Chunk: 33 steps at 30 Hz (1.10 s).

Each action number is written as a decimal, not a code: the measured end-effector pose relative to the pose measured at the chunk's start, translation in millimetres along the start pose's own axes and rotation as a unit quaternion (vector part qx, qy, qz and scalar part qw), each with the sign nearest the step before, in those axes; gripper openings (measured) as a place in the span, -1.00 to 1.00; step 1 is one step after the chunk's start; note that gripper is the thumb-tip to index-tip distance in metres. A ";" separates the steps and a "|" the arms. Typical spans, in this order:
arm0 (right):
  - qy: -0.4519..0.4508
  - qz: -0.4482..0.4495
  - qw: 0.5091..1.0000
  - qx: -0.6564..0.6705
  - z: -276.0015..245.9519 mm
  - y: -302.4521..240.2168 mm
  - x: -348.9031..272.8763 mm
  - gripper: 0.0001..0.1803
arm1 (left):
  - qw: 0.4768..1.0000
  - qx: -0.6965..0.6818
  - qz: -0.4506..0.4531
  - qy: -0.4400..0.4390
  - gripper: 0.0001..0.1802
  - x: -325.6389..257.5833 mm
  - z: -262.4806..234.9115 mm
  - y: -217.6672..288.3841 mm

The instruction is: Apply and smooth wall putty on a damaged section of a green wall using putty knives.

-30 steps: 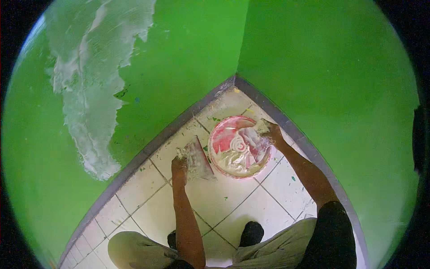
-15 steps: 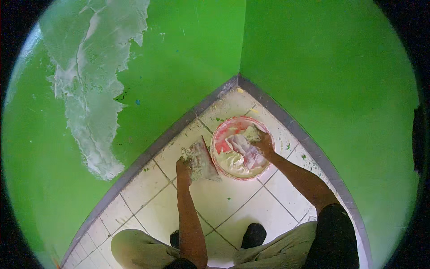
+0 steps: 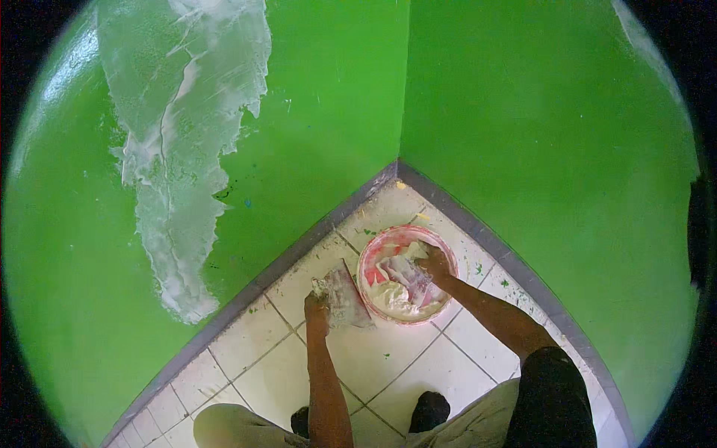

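Moved inward over bucket (image 3: 372, 257) with right hand (image 3: 438, 263), curled round flat tool (image 3: 414, 278); left of bucket, gripping smeared blade (image 3: 346, 302) with left hand (image 3: 317, 310). Probably light, stiff, slippery; hold by edge away from bucket.

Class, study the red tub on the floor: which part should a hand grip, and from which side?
Probably the rim of the red tub, from the near side: its round edge lies exposed there, while the right hand reaches in over the right side.

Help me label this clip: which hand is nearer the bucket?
Right. The right hand is in or just over the bucket, at its right; the left hand is apart, left of it.
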State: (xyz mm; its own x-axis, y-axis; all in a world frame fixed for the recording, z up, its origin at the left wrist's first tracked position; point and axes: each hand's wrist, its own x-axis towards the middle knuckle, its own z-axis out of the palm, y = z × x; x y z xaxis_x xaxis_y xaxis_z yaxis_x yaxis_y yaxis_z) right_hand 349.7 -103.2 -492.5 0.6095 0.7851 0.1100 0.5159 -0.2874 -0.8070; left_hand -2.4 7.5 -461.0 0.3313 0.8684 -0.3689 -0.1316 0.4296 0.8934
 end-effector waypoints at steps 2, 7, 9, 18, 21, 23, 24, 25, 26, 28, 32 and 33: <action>-0.033 0.047 0.993 0.100 -10.0 23.3 3.2 -0.41 | 0.999 0.037 -0.011 -0.019 -0.55 -4.5 9.9 6.2; -0.078 0.129 0.950 0.272 -9.0 -61.6 8.3 -0.67 | 0.990 0.140 -0.032 0.011 -0.44 4.1 -65.4 25.2; -0.022 0.084 0.918 0.387 -51.1 -7.4 12.8 -0.71 | 0.992 0.058 -0.101 0.048 -0.46 -10.8 17.0 54.4; -0.094 0.071 0.876 0.468 -78.7 -19.5 21.6 -0.65 | 0.985 -0.144 -0.067 -0.062 -0.59 -24.4 42.9 50.3; -0.117 0.075 0.864 0.484 -97.7 -48.1 19.1 -0.65 | 0.972 -0.191 -0.072 -0.113 -0.54 -28.4 59.7 48.4; -0.098 0.068 0.909 0.398 -113.8 -71.7 11.6 -0.66 | 0.964 -0.219 -0.078 -0.128 -0.50 -30.2 71.1 48.0; -0.100 0.017 0.909 0.404 -126.9 -89.1 4.0 -0.62 | 0.954 -0.246 -0.089 -0.145 -0.46 -31.4 78.0 48.0; -0.107 -0.034 0.905 0.411 -133.3 -103.4 -2.3 -0.58 | 0.944 -0.273 -0.098 -0.157 -0.42 -33.2 80.8 47.6; -0.114 0.023 0.849 0.516 -141.3 -109.5 -8.0 -0.59 | 0.948 -0.263 -0.107 -0.146 -0.33 -31.7 83.1 43.7; -0.090 0.029 0.863 0.497 -149.6 -153.8 -19.5 -0.63 | 0.935 -0.291 -0.103 -0.175 -0.43 -33.6 89.7 40.7; 0.017 -0.061 0.959 0.276 -161.8 -226.9 -41.9 -0.72 | 0.916 -0.336 -0.090 -0.198 -0.50 -43.7 114.4 46.8; 0.032 -0.104 0.970 0.219 -165.8 -237.4 -42.8 -0.72 | 0.904 -0.371 -0.071 -0.201 -0.47 -42.9 118.4 46.5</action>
State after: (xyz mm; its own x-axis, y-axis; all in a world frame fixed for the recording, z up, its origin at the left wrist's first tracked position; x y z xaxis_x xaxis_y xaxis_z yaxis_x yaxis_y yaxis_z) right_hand 300.9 -159.6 -209.4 0.5628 0.7615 0.3215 0.3348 0.1456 -0.9310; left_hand 87.8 -39.1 -373.2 0.6878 0.6948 -0.2100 -0.6014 0.7076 0.3711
